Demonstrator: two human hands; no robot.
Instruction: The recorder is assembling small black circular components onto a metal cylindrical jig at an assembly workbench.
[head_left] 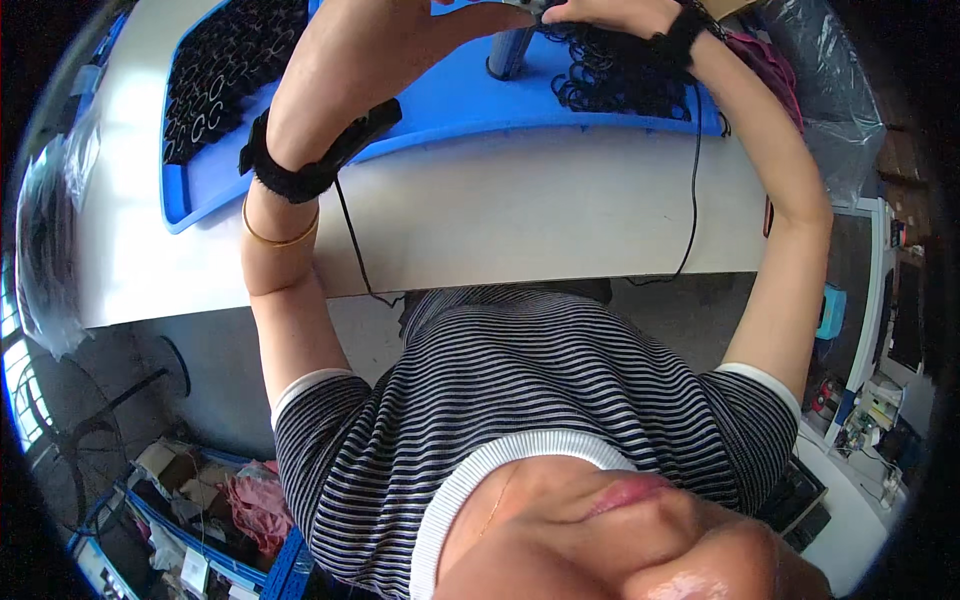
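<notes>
You have one small grey piece [537, 7] at the top edge, between the fingertips of your left hand [410, 35] and right hand [620, 14]; the frame cuts it off, so its shape is unclear, and you cannot tell whether either hand grips it. Below it, one dark, blue-grey cylinder [510, 52] stands in the single blue tray [450, 140] on your pale bench [520, 210]. Two black heaps flank it: a left heap [225, 75] showing pale C-shaped outlines and a right heap [620, 80] of curved strands, their pieces too tangled to count. Your left forearm hides part of the tray, and two thin cables [697, 180] cross the bench.
</notes>
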